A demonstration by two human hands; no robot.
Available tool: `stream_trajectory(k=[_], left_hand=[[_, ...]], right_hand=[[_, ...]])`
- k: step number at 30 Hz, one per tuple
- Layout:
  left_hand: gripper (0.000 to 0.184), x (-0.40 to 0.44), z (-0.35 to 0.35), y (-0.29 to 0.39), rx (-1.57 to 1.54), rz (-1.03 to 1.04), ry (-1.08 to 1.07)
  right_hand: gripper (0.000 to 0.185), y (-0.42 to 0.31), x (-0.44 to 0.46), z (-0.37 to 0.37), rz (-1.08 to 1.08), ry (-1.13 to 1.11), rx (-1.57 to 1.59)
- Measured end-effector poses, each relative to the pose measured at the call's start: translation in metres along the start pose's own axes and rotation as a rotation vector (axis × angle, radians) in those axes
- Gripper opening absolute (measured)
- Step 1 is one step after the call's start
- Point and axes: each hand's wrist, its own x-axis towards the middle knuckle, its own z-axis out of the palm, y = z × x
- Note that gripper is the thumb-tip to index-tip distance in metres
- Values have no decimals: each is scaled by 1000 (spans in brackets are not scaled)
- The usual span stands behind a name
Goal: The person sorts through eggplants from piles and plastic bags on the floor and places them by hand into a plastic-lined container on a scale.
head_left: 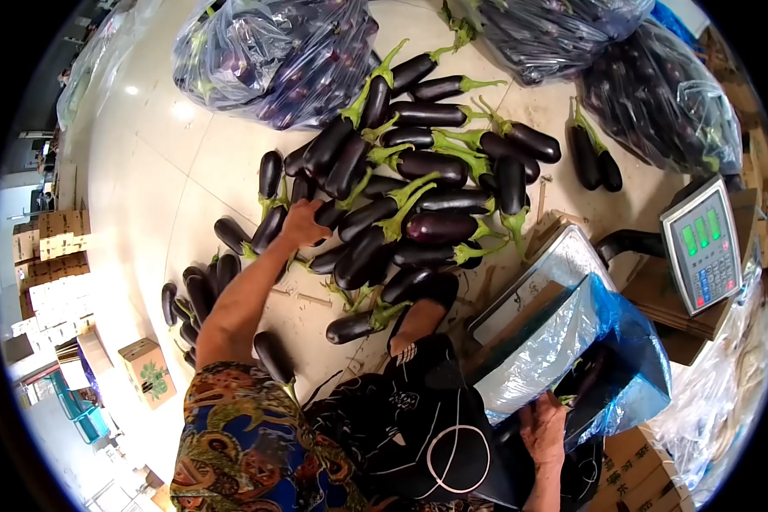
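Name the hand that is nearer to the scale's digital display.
Right. The right hand is at the blue plastic bag, below and left of the digital display in the picture; the left hand is farther away, among the eggplants.

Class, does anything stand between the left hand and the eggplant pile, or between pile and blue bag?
Nothing visible separates the left hand from the eggplant pile. Between pile and blue bag, the person's lower leg and the scale platform partly intervene.
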Motion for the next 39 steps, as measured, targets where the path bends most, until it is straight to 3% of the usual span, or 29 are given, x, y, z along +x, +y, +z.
stream_trajectory(k=[1,3,4,5,10,13,14,17,21,25,27,30,32,33,34,35,37,39], left_hand=[[75,-9,-16,-6,-389,-175,-180],[73,-9,-4,-65,-874,-171,-351],[70,-35,-44,-30,-1079,-184,-506],[72,-51,-62,-18,-1116,-233,-523],[68,-70,-63,-6,-1661,34,-697],[62,-69,-49,0,-1770,-109,-543],[60,-70,-48,6,-1783,-167,-494],[62,-70,-50,25,-1814,-29,-649],[60,-69,-51,65,-1900,91,-633],[69,-59,-52,80,-1791,220,-548],[72,-51,-46,72,-1711,164,-548],[65,-44,-44,72,-1450,12,-375],[75,-26,-25,47,-1358,-16,-342],[63,-17,-9,27,-1210,-27,-220],[66,-17,-6,23,-1121,-36,-196],[99,-20,-9,25,-960,-125,-199],[94,-18,2,14,-861,-128,-182],[86,-32,-6,32,-977,-76,-235]], right_hand=[[33,1,-1,0,11,-9,1],[33,0,1,1,17,-30,4],[33,-1,2,1,16,-60,-3],[34,1,1,2,12,-68,3],[31,2,-2,4,-21,-57,-39],[28,-2,-2,3,-2,-37,-26],[27,-3,-2,3,8,-29,-10],[27,-6,-1,1,10,-24,12],[27,-7,-1,0,-95,33,-4],[24,-8,-5,-3,-39,71,43],[23,1,-5,-10,-85,108,7],[21,4,-13,-37,41,307,13],[15,2,-22,-54,157,502,92],[13,1,-26,-60,239,584,197],[14,6,-31,-65,244,631,226],[15,12,-35,-69,240,675,256],[16,19,-44,-71,289,722,337],[16,27,-52,-69,287,742,377]])
